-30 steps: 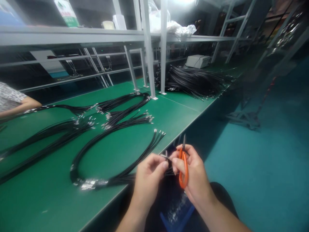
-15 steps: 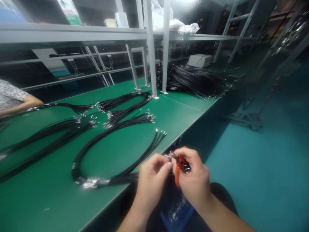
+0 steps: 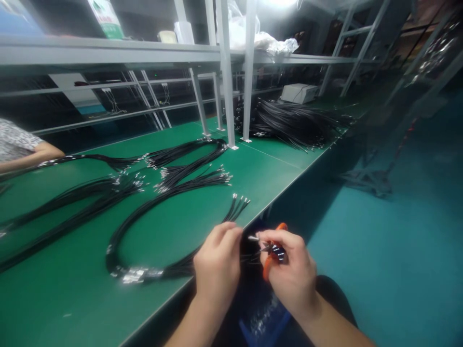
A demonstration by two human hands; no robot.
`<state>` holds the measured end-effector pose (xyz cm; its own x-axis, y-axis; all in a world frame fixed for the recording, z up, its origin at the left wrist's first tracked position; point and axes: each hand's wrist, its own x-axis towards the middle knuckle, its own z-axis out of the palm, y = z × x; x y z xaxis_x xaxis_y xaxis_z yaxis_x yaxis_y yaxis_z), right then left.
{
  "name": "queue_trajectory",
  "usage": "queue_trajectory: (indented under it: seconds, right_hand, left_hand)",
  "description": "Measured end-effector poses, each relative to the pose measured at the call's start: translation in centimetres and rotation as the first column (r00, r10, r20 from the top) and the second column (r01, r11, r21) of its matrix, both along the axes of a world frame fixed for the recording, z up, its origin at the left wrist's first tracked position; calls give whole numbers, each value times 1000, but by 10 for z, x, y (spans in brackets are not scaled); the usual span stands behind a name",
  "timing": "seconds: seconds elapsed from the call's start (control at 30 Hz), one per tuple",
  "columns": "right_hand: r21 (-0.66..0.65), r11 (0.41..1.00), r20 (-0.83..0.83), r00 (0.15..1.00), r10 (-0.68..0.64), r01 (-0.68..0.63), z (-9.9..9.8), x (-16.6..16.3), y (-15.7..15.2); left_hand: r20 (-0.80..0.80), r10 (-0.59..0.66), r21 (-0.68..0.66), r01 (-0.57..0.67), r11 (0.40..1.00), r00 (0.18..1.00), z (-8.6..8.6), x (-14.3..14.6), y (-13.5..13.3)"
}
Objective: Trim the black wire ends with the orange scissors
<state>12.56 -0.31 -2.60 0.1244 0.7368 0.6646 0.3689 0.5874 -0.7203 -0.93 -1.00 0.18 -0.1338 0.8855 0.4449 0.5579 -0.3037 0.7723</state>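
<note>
My right hand (image 3: 292, 270) is closed around small pliers or cutters with orange handles (image 3: 267, 268); their dark jaws point left. A light cable tip (image 3: 253, 237) shows at its thumb and forefinger. My left hand (image 3: 219, 255), fingers curled together, is a short gap to the left, at the table edge. Whatever it may hold is hidden. Beside it, a black cable bundle (image 3: 121, 231) curves over the green table (image 3: 166, 241), bound with shiny clear wrap (image 3: 135, 275). Several loose cables with light tips (image 3: 240, 198) fan out beyond my left hand.
More black cable bundles (image 3: 72, 219) lie to the left, and a large pile (image 3: 289, 120) is at the back. Grey shelf posts (image 3: 227, 86) stand on the table. Another person's arm (image 3: 45, 152) rests at the far left. A blue container (image 3: 265, 320) with pale scraps is below my hands.
My hands were together at the pliers. My left hand has moved left, away from them; my right hand has shifted slightly right, still with the pliers.
</note>
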Motion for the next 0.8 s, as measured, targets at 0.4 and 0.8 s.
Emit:
queue_trajectory:
  seconds: [0.4, 0.8]
  right_hand:
    - [181, 983, 101, 995, 24, -42, 4, 0, 4]
    - [-298, 940, -139, 981, 132, -169, -5, 9, -20]
  left_hand:
    - [373, -159, -235, 259, 937, 914, 0, 11, -7]
    - [625, -87, -213, 276, 937, 776, -5, 4, -2]
